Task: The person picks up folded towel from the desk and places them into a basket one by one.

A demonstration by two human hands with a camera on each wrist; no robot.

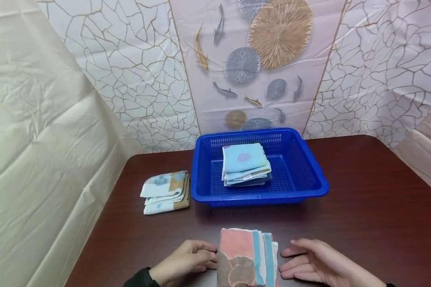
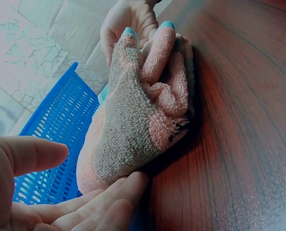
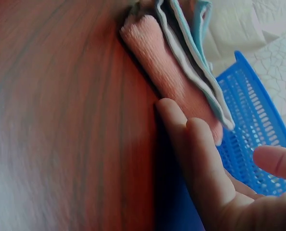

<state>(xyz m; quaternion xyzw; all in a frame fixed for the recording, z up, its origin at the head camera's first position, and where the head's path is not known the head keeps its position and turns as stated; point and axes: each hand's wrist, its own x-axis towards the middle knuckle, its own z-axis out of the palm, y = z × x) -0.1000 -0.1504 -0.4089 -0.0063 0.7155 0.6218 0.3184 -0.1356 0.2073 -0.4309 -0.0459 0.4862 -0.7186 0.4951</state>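
A folded towel (image 1: pixel 237 255), pink and grey-brown with blue and white striped edges, lies on the table at the front. My left hand (image 1: pixel 186 261) is at its left side, the fingertips at the towel's edge; in the left wrist view the fingers (image 2: pixel 99 207) reach along its lower end, with the thumb apart. My right hand (image 1: pixel 316 261) is just right of the towel, fingers extended. The right wrist view has its fingertips close against the pink folded side (image 3: pixel 157 62); whether they press it I cannot tell. Neither hand grips the towel.
Behind the towel stands a blue plastic basket (image 1: pixel 312 175) with a stack of folded light blue towels (image 1: pixel 244 159) inside. Left of the basket lies a folded white and brown towel (image 1: pixel 165 193). A patterned cloth (image 1: pixel 147 79) hangs behind the dark wooden table (image 1: pixel 366 199).
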